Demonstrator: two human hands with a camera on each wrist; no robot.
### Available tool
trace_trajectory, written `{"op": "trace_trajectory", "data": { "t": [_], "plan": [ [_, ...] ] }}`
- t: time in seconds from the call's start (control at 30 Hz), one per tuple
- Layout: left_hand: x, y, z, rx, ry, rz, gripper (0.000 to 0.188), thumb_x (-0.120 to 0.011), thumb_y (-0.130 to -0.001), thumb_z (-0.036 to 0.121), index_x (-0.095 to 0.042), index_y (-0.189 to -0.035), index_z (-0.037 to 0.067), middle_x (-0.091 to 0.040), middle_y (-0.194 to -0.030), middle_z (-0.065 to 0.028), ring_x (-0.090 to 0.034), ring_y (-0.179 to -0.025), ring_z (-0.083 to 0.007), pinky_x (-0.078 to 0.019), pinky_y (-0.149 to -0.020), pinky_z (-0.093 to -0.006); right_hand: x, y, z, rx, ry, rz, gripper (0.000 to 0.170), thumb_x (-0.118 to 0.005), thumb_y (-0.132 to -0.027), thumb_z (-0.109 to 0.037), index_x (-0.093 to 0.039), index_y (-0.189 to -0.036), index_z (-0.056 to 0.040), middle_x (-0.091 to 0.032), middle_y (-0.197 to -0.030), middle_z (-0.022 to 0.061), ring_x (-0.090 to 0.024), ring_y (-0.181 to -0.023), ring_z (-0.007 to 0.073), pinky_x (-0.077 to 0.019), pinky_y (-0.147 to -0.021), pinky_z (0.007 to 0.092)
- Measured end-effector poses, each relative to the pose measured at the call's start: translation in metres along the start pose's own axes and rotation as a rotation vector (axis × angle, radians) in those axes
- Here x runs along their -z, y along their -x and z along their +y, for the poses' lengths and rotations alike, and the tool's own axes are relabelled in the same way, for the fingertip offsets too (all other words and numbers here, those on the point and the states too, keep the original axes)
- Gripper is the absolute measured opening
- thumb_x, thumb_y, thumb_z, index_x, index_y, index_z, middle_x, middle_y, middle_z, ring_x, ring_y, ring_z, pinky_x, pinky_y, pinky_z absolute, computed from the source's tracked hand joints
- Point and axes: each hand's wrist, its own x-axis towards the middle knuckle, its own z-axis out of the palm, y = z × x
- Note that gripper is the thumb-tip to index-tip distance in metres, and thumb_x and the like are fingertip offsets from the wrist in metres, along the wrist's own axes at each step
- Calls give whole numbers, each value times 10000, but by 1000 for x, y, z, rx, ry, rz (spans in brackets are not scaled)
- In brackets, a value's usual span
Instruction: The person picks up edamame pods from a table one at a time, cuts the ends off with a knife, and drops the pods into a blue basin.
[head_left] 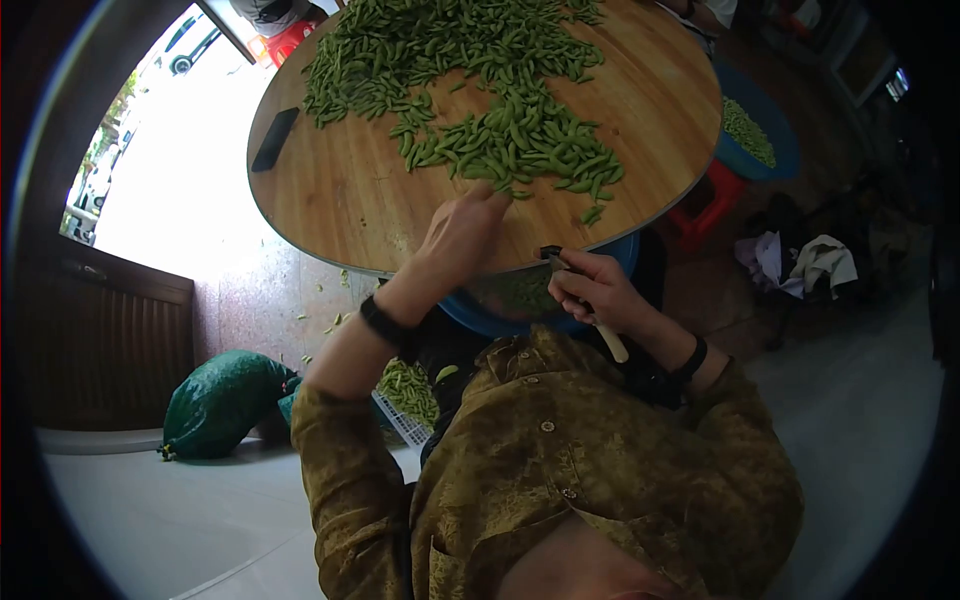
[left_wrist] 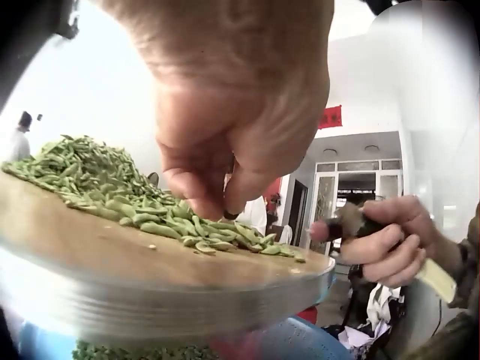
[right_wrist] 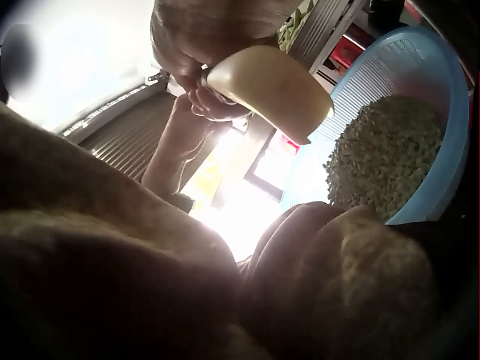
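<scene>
In the head view, the left hand (head_left: 465, 230) reaches over the near edge of a pile of green pods (head_left: 515, 140) on a round wooden table (head_left: 340, 190). Its bent fingers and thumb point down at the pods (left_wrist: 154, 225) in the left wrist view; whether a pod lies between the fingertips is unclear. The right hand (head_left: 605, 290) grips a tool with a pale handle (head_left: 611, 344) and a dark head (head_left: 549, 252) at the table's near edge. The right wrist view shows the pale handle end (right_wrist: 270, 86) sticking out from the hand.
Under the table's near edge is a blue basin (head_left: 480, 318) with green contents. A blue basket (right_wrist: 450, 150) of shelled beans stands at the right, near a red stool (head_left: 708, 205). A dark flat object (head_left: 275, 140) lies on the table. A green sack (head_left: 225, 400) and pod crate (head_left: 405, 425) are lower left.
</scene>
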Motion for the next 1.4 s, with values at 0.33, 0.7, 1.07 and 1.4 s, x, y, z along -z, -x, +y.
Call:
{"op": "trace_trajectory", "data": {
  "t": [0.33, 0.7, 1.07, 1.4],
  "plan": [
    [-40, -34, -16, -59, -89, 119, 189, -601, -756, 52, -578, -935, -7, -556, -937, -188, -554, -922, -396, -470, -774, -435, 10, -1, -4, 62, -137, 161, 306, -428, -975, -129, -446, -1258, -14, -517, -764, 31, -431, -513, 54, -350, -411, 186],
    [-15, 4, 43, 568, 1178, -69, 204, -690, -806, 102, -612, -923, -45, -653, -755, -65, -626, -694, -136, -489, -613, -259, 6, -5, -4, 106, -255, 64, 187, -454, -977, -145, -522, -1113, -36, -549, -777, 25, -458, -524, 50, -359, -414, 183],
    [-22, 19, 36, 604, 1177, -30, 135, -707, -788, 90, -644, -790, -29, -632, -683, -32, -588, -639, -80, -445, -560, -229, -2, -6, -12, 131, -156, -38, 260, -439, -986, -172, -509, -1194, -33, -519, -749, 6, -423, -507, 39, -343, -412, 172],
    [-23, 31, 40, 436, 1076, 48, 137, -684, -817, 80, -645, -874, -39, -637, -708, -26, -593, -670, -63, -454, -575, -228, -4, 0, -9, 146, 38, 10, 307, -432, -978, -116, -488, -1262, -14, -505, -705, 10, -416, -501, 39, -342, -433, 181]
  ]
}}
